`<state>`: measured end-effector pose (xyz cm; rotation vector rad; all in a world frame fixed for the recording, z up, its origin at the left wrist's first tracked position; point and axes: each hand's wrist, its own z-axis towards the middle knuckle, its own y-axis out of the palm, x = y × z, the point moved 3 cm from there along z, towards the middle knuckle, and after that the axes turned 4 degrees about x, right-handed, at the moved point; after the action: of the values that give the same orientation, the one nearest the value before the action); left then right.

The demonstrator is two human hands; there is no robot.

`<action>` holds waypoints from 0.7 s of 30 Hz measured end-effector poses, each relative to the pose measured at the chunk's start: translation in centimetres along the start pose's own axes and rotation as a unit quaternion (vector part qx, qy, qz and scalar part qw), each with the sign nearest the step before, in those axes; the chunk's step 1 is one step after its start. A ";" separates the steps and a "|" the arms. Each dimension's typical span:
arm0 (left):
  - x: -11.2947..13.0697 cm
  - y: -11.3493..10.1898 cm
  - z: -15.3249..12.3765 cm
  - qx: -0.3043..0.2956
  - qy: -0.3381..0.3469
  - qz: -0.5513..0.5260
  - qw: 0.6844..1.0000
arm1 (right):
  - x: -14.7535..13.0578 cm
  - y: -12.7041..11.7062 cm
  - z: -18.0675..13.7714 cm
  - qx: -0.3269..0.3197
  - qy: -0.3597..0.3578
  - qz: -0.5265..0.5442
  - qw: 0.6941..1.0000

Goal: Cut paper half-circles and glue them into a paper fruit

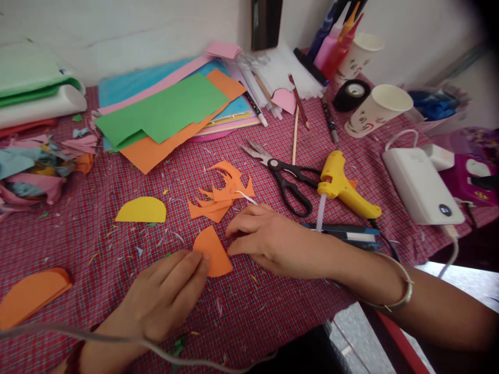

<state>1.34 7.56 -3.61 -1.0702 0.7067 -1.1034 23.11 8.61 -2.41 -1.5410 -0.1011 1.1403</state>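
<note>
My left hand (166, 291) is closed on a small orange paper half-circle (215, 254), fingers and thumb at its left side. Just right of that piece, my right hand (268, 239) hovers with bent fingers, thumb and forefinger apart; its thumb tip is close to the paper's edge, and whether they touch I cannot tell. Curled orange paper scraps (222, 195) lie beyond both hands. A yellow paper half-circle (142, 210) rests to the left, and folded-looking orange half-circles (35, 293) sit at the far left. Black-handled scissors (286, 176) lie spread beyond my right hand.
A yellow glue gun (343, 184) and a white power bank (423, 184) are on the right. Paper cups (378, 110) stand behind. Coloured sheets (167, 111) are stacked at the back, with a scrap pile (39, 171) at left. A white cable (117, 338) crosses the foreground.
</note>
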 end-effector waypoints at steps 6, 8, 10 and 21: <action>0.1 0.1 0.2 -0.005 -0.008 -0.003 1.000 | -0.2 -0.1 0.1 -0.004 -0.004 -0.002 1.000; 0.1 0.2 0.4 0.004 -0.010 0.002 1.000 | -0.3 -0.1 0.1 -0.007 -0.005 -0.008 1.000; 0.2 0.2 0.5 0.010 -0.010 0.010 1.000 | -0.3 -0.1 0.1 -0.012 -0.003 -0.015 1.000; 0.4 -1.3 2.1 0.001 0.025 0.044 0.999 | -0.5 0.0 0.1 -0.038 0.013 -0.020 0.999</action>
<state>2.87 7.75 -1.64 -1.0043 0.7859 -1.0589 22.81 8.39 -2.10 -1.6138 -0.1590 1.0952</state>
